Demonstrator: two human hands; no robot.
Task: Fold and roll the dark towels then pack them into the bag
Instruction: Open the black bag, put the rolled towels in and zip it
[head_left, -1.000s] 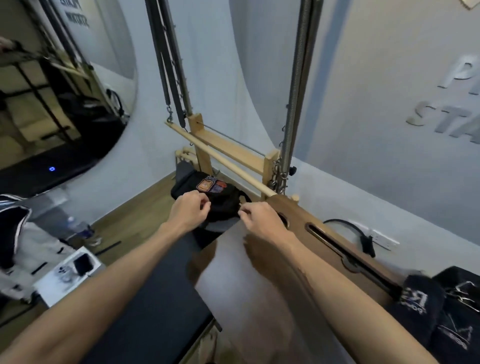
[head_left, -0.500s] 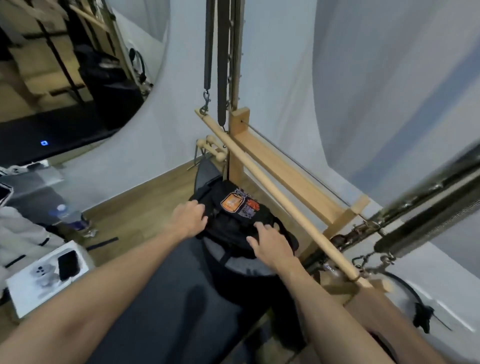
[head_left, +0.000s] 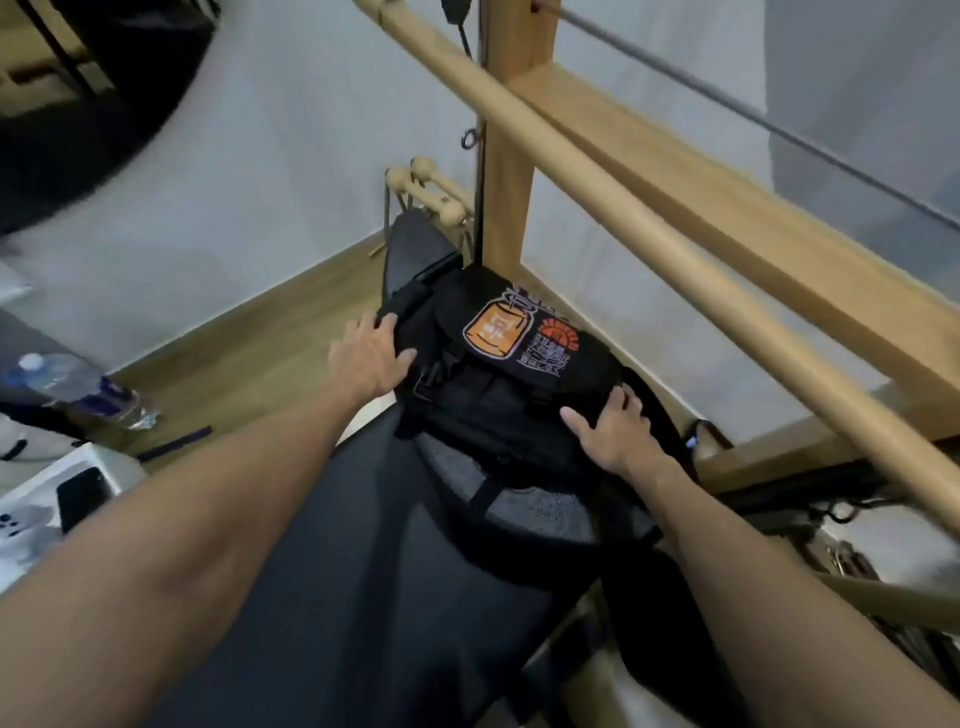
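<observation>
On black bag: left hand, right hand, palms flat.

A Pilates or exercise studio is showing: a wooden apparatus frame with a round wooden bar is crossing the view, a black padded carriage is lying below, beside pale walls and wood flooring.

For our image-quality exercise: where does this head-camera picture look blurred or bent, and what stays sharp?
Head view: the bag and both hands, left hand and right hand, are fairly sharp; the water bottle and left edge smear with motion blur; the wooden bar bows from wide-angle distortion; lighting is soft, without glare.
</observation>
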